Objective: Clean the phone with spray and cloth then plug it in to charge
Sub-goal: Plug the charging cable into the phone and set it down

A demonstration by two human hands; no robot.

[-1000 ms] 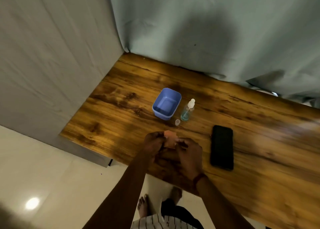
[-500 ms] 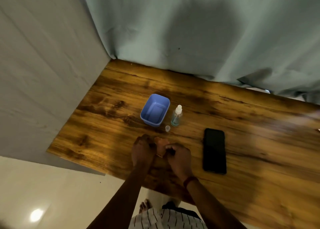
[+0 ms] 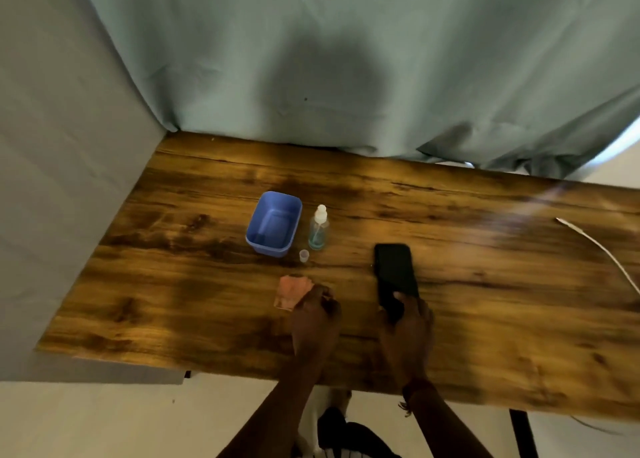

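Observation:
A black phone (image 3: 394, 273) lies flat on the wooden table (image 3: 173, 284), screen dark. My right hand (image 3: 407, 329) covers its near end, thumb on the glass and fingers around the edge. My left hand (image 3: 315, 319) pinches a small folded pink cloth (image 3: 291, 291) that rests on the table left of the phone. A clear spray bottle (image 3: 318, 229) with bluish liquid stands upright behind the cloth, and its small clear cap (image 3: 304, 255) sits beside it. At the far right a white charging cable (image 3: 602, 249) runs across the table.
A blue plastic tub (image 3: 274, 222) stands left of the bottle. A grey-green curtain (image 3: 346, 59) hangs behind the table and a pale wall (image 3: 62, 145) closes the left side. The table's near edge is just under my wrists.
My hands have separated: the right one moved from the cloth to the phone's near end, while the left keeps the cloth. The view shifted and the cable came into sight.

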